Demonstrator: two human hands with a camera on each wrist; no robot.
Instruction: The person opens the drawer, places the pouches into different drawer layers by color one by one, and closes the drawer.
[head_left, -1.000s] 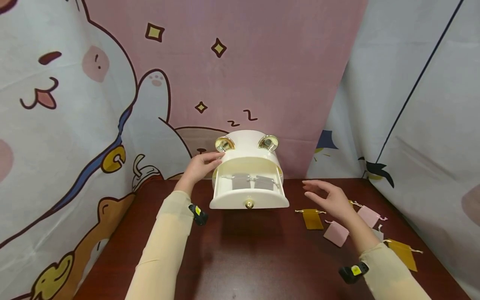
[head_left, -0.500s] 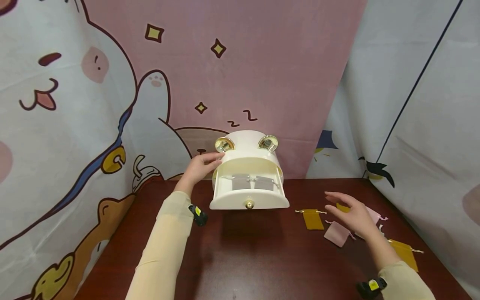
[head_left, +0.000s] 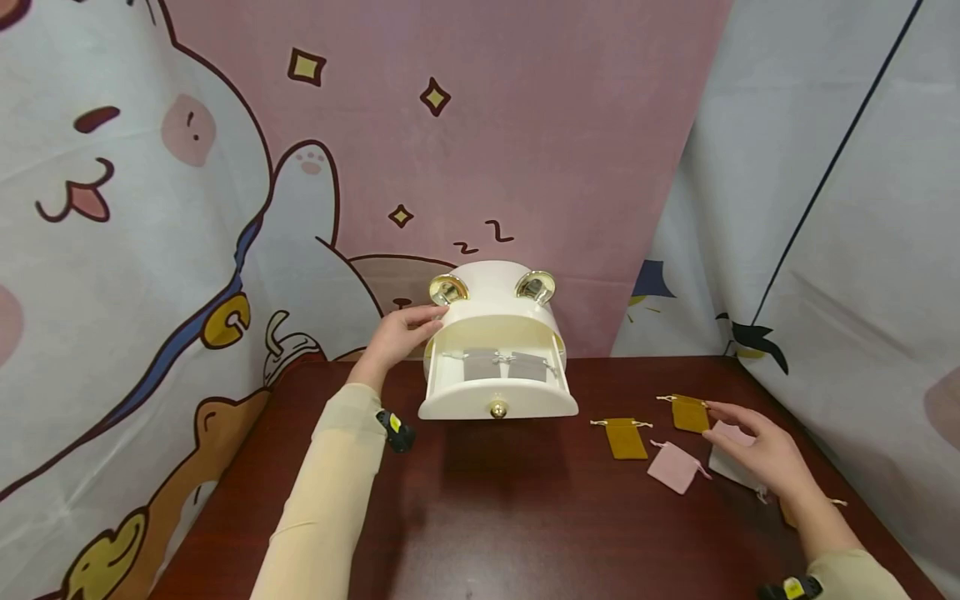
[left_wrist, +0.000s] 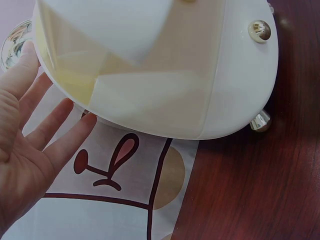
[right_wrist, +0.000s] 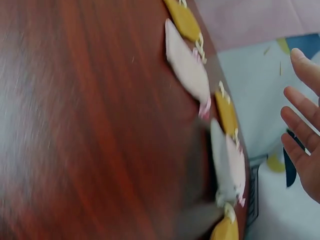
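Observation:
A cream-white rounded jewelry box with two gold-rimmed domes on top stands at mid-table, its drawer pulled out. Grey drawstring pouches lie inside the drawer. My left hand rests its fingertips on the box's left side; in the left wrist view its fingers are spread along the edge. Over the pouches at the right, my right hand hovers with fingers extended, holding nothing. Beneath or beside it are a mustard pouch, a pink pouch and a grey pouch.
Farther left lie another mustard pouch and a pink pouch. One more mustard pouch is partly hidden by the right arm in the head view. A printed cloth hangs behind the dark red wooden table.
My right hand has moved right and down, from beside the box to over the pouches on the right. My left hand and the box have stayed put.

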